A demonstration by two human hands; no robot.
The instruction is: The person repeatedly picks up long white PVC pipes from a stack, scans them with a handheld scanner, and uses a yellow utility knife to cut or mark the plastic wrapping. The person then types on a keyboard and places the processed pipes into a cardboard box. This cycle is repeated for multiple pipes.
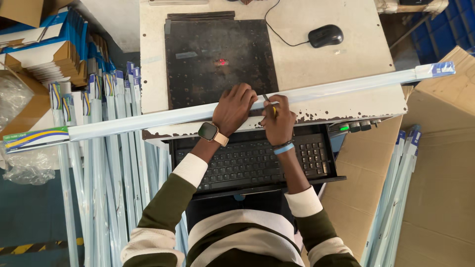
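Note:
A long, narrow pale-blue box [148, 121] lies across the front edge of a worn white table [346, 54], reaching from far left to upper right. My left hand [235, 106], with a watch on its wrist, presses flat on the box near its middle. Beside it, my right hand [278, 121] holds a yellow pen [269, 103] with its tip against the box. Behind the hands lies a black metal plate [217, 59] with a small red light spot on it.
A black keyboard [257, 158] sits on a pull-out tray under the table edge. A black wired mouse [325, 35] rests at the back right. Several similar long boxes lean at the left [104, 163] and right [396, 198]. Cardboard sheets [440, 163] lie at the right.

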